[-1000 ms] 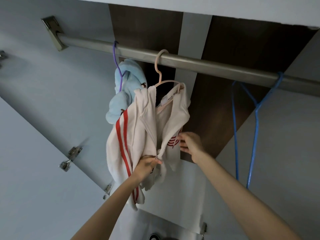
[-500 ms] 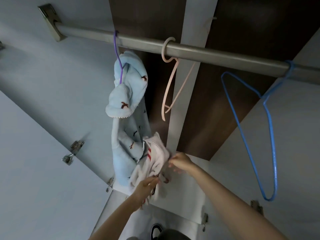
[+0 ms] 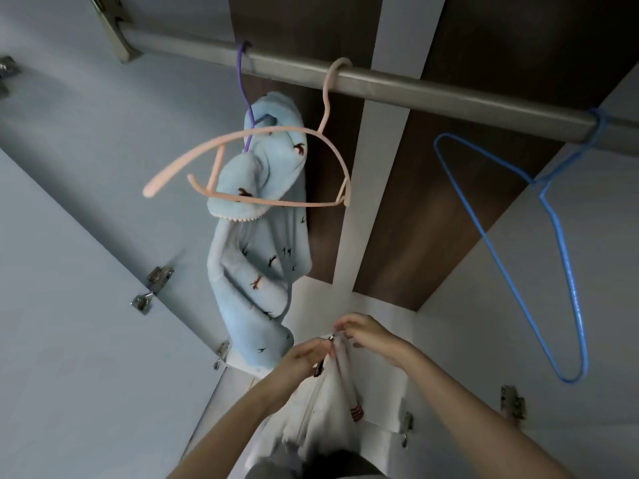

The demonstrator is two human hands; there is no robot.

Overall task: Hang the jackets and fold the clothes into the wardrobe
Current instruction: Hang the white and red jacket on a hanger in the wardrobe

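Note:
A white jacket with red stripes (image 3: 328,406) hangs down between my hands, off its hanger. My left hand (image 3: 304,356) pinches the jacket's upper edge by the zipper. My right hand (image 3: 366,333) pinches the same edge just to the right, fingers curled on the fabric. Above them the pink hanger (image 3: 276,167) dangles bare from the metal rail (image 3: 415,89), swung out sideways. A light blue jacket with small bird prints (image 3: 256,271) hangs on a purple hanger (image 3: 242,81) to the left of the pink one.
A bare blue hanger (image 3: 553,243) hangs at the rail's right end. Grey wardrobe door panels with metal hinges (image 3: 154,288) stand on the left. Dark brown back panels and a white divider (image 3: 380,167) lie behind the rail.
The white jacket has come off the pink hanger and dropped low in both hands. The bare pink hanger swings out to the left. My hands moved down and closer together.

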